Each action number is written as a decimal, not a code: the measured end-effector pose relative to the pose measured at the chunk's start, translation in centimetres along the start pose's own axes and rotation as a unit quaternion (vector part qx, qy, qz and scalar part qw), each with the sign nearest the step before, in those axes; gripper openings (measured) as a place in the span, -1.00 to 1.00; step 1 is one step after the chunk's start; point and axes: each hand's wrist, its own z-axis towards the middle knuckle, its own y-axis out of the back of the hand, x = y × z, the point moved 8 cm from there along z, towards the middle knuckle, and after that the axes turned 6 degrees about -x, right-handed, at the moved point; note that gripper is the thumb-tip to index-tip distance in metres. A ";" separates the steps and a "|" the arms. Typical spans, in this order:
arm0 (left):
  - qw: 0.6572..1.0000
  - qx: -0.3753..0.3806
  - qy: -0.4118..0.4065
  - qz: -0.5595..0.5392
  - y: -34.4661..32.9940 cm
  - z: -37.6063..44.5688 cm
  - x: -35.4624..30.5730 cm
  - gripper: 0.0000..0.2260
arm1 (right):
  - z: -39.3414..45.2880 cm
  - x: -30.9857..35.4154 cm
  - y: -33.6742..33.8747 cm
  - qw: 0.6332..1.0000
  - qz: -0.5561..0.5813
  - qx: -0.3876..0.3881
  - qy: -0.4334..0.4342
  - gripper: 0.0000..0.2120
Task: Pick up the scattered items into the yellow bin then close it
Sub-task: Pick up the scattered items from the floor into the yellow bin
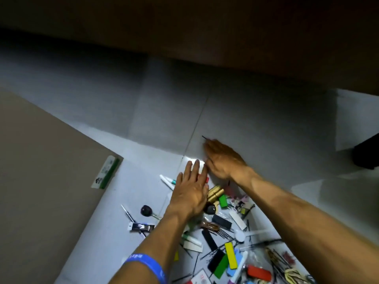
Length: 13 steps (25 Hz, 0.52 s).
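The task looks barely begun, judging by how much still lies out. A dense scatter of small items covers the grey floor: a black car key, gold tubes, a green block, a yellow block, white pens, hairpins and more. Taking the gold tubes as the landmark, the left hand lies just to their left, fingers straight and flat over a red-and-white thing (mostly hidden, so what it is cannot be told), pressing or sweeping, not gripping. The right hand sits beyond the tubes, farther from the person, its fingers curled low to the floor with a thin dark pin sticking out past the fingertips; it seems to pinch that pin, though blur makes this uncertain. The two hands are close together, nearly touching. The yellow bin is not in view anywhere, so how much it holds cannot be judged, nor whether it stands open. A brown board with a green-edged packet lies well left of the tubes. Nearly all the gathering, and the closing, appear to remain.
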 end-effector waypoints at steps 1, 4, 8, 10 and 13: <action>1.000 -0.001 -0.004 0.001 -0.3 -0.7 0.2 -0.49 | -0.5 0.5 -0.6 1.000 -0.011 0.008 0.025 -0.45; 0.999 -0.041 -0.015 0.001 0.4 -1.6 0.4 -0.54 | -5.3 0.6 -1.7 0.996 -0.005 -0.027 0.086 -0.54; 0.989 -0.138 0.036 -0.047 1.4 -4.2 0.0 -0.78 | -13.6 -1.0 -4.3 0.998 0.042 -0.003 0.054 -0.57; 0.985 -0.133 0.063 -0.089 0.9 -5.2 -0.3 -0.77 | -17.0 -1.0 -5.2 0.998 0.065 0.010 0.022 -0.58; 0.979 -0.097 0.089 -0.159 0.8 -7.1 -1.6 -0.81 | -21.1 -0.9 -4.3 0.996 0.089 -0.019 -0.022 -0.57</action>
